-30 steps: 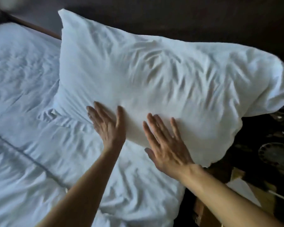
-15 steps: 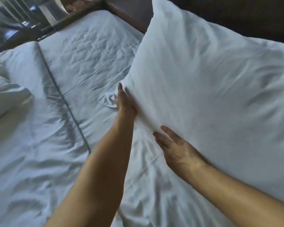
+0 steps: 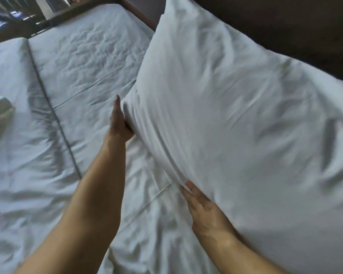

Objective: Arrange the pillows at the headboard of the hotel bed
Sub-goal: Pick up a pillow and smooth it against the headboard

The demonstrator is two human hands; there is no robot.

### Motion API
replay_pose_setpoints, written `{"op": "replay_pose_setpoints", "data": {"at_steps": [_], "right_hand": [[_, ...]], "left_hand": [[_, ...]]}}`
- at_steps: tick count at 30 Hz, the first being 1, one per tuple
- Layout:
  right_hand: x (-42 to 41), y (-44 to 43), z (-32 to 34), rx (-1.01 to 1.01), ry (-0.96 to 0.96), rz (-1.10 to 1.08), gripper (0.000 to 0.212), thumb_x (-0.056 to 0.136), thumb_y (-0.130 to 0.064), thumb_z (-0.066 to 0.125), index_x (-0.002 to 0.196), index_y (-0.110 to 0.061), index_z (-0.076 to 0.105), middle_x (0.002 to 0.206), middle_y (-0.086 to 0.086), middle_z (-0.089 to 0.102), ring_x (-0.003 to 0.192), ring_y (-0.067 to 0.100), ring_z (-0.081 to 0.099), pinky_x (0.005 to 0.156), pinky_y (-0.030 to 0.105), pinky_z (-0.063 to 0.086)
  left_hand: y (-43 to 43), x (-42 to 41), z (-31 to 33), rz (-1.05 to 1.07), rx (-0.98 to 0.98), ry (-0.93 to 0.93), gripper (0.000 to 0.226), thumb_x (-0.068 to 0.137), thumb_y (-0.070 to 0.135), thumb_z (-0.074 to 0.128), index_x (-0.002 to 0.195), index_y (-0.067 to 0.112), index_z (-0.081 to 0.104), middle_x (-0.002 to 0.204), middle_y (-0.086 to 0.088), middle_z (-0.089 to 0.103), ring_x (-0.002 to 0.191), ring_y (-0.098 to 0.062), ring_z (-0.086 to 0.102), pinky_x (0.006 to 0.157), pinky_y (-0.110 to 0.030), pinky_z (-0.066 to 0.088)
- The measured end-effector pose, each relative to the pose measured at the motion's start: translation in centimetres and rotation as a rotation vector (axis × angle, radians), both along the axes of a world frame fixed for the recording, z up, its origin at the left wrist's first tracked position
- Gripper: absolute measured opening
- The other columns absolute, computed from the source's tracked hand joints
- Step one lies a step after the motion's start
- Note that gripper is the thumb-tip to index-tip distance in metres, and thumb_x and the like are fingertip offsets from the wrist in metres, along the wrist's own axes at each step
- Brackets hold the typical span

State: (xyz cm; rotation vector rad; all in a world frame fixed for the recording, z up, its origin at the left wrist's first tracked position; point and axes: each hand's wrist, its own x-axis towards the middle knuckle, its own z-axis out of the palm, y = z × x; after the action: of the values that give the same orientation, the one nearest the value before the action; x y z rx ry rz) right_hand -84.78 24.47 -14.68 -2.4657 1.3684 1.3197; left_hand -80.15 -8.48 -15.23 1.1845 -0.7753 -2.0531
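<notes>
While flat against the white pillow (image 3: 236, 115), left grip (image 3: 118, 123) and right grip (image 3: 202, 206), fingers (image 3: 117, 107) straight.

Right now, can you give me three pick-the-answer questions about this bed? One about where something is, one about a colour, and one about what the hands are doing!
1. Where is the pillow?
A) on the floor
B) on the bed, by the dark headboard
C) on a chair

2. What colour is the pillow?
A) white
B) red
C) green

3. How are the left hand and right hand?
A) balled in fists
B) fingers straight, touching the pillow
C) holding a cup

Answers:
1 B: it stands on the sheet with the headboard behind it.
2 A: its case is white like the sheet.
3 B: both touch its lower edge with straight fingers.
</notes>
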Motion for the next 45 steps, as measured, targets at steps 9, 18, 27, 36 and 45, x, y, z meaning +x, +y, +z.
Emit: {"op": "replay_pose_setpoints", "data": {"at_steps": [9,18,27,36,45], "right_hand": [[-1.8,11.6,-0.3,-0.038,-0.036,-0.541,0.055,0.094,-0.037,0.042,0.148,-0.042,0.036,0.161,-0.007,0.036,0.151,0.029,-0.027,0.114,0.043,-0.033],[4.2,21.6,10.9,-0.018,-0.070,-1.016,0.040,0.101,-0.026,0.051,0.138,-0.015,0.059,0.156,0.016,0.040,0.151,0.036,0.019,0.122,0.058,-0.010],[16.1,26.2,26.6,-0.570,-0.155,-1.560,0.060,0.104,-0.050,0.037,0.157,-0.023,0.028,0.165,0.014,0.022,0.153,0.033,0.015,0.124,0.055,0.001],[24.9,27.6,37.0,-0.898,-0.158,-1.606,0.081,0.102,-0.064,0.024,0.162,-0.019,-0.003,0.168,0.020,-0.008,0.155,0.036,-0.005,0.122,0.059,-0.004],[26.6,25.8,41.8,-0.974,-0.300,-1.576,0.088,0.098,-0.072,0.023,0.161,-0.021,-0.013,0.166,0.021,-0.018,0.154,0.036,-0.015,0.120,0.059,-0.010]], "left_hand": [[18.5,-2.0,-1.3,0.250,0.201,-0.159,0.067,0.093,0.070,0.045,0.142,0.026,0.052,0.129,0.005,0.064,0.112,-0.022,0.062,0.096,-0.040,0.051],[38.5,4.6,5.8,-0.622,0.465,-0.257,0.072,0.098,0.068,0.036,0.143,0.012,0.047,0.134,-0.011,0.058,0.112,-0.030,0.058,0.089,-0.037,0.045],[39.1,19.8,23.1,-1.127,-1.270,-0.826,0.065,0.103,0.058,0.030,0.140,0.008,0.048,0.143,-0.014,0.055,0.134,-0.031,0.048,0.104,-0.040,0.040],[37.6,30.7,35.7,-0.963,-1.813,-0.945,0.079,0.101,0.061,0.029,0.162,0.014,0.011,0.170,-0.003,0.005,0.156,-0.029,0.004,0.124,-0.049,0.012],[36.7,36.3,40.9,-0.792,-1.808,-1.094,0.082,0.100,0.063,0.032,0.161,0.012,0.012,0.171,-0.005,0.002,0.156,-0.032,0.000,0.122,-0.057,0.008]]}}
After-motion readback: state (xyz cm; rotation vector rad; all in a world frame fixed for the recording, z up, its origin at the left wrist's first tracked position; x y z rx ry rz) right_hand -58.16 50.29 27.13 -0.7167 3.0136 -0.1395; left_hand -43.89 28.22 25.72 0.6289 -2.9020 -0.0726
